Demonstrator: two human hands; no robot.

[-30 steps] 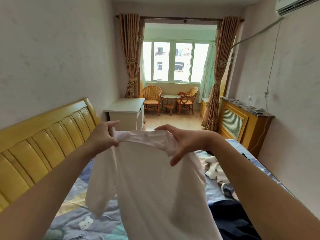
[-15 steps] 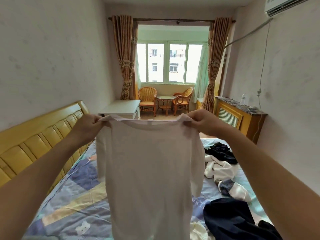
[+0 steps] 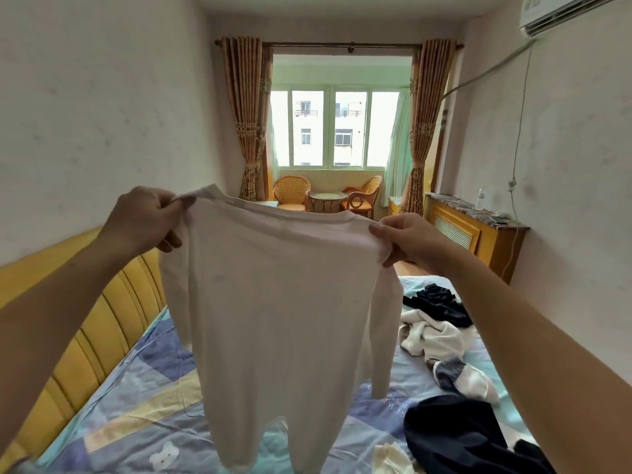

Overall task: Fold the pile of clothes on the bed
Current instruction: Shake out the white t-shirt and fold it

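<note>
Above the bed (image 3: 113, 415), both hands hold a white shirt (image 3: 273, 302) spread.

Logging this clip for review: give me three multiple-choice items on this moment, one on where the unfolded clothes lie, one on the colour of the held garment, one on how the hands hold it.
1. Where do the unfolded clothes lie?
A. On the bed's right side
B. On the wicker chairs
C. On the floor

2. What colour is the held garment?
A. Navy
B. White
C. Yellow

3. How is it held?
A. Pressed flat on the bed
B. By one hand
C. Up by both hands

Key: 1 A, they lie right of the garment on the bedspread. 2 B, pale white cloth. 3 C, left hand and right hand pinch its top corners.
</note>
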